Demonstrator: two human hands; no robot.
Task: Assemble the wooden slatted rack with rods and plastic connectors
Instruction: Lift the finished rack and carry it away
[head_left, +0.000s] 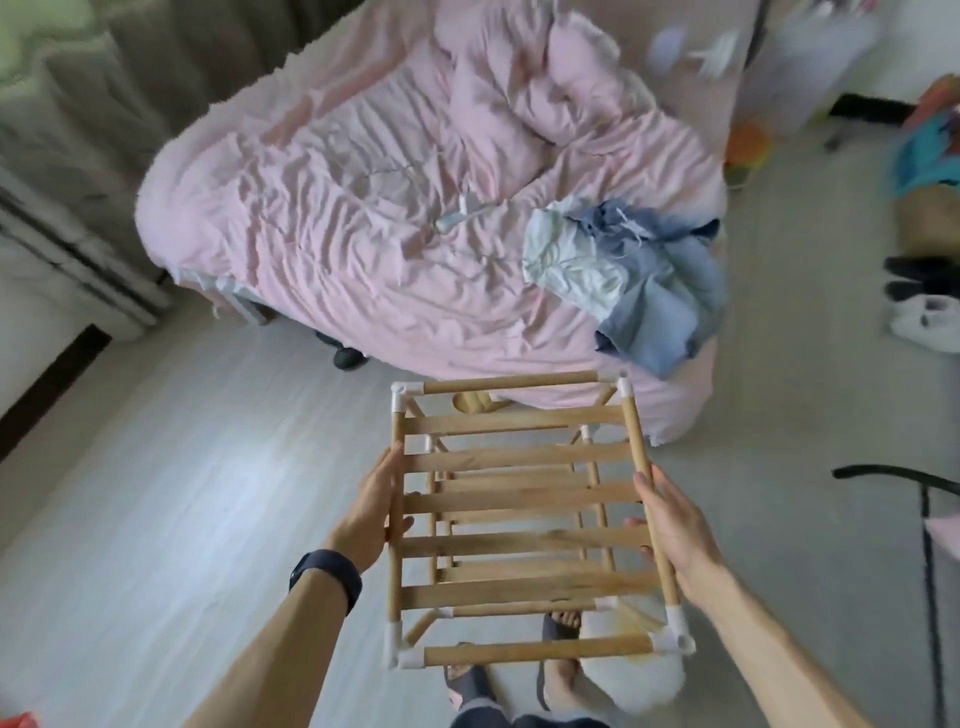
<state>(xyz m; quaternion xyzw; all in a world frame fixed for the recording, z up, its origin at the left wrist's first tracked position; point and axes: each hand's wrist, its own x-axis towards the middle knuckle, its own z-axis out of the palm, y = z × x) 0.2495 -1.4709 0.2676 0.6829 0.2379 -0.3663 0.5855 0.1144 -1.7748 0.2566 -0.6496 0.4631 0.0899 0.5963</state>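
Head camera is my only view, looking down past both forearms. Both hands carry the rack (524, 512) in the air over the floor (156, 519), on the near side of the pink bed (363, 249), with two slippered feet (558, 623) showing below it through the slats. The left hand (371, 506) lies along the outside of the rack's left side rod (396, 571) with its thumb hooked over to the inside, so it is clamped on the rack. The right hand (675, 530) does the same on the right side rod (641, 457), fingers along the outside, thumb inside. Both grips sit about midway along their rods, neither hand nearer than the other. The side rods run away from me toward the bed, and the slats (519, 460) lie crosswise from hand to hand. White connectors cap all four top corners, for instance the near right connector (678, 636). A second slatted tier shows underneath. I judge the assembly close to done. Any setting down or turning will pivot on that hand-to-hand crosswise line, so the two grips must move together or the frame could rack at its joints.
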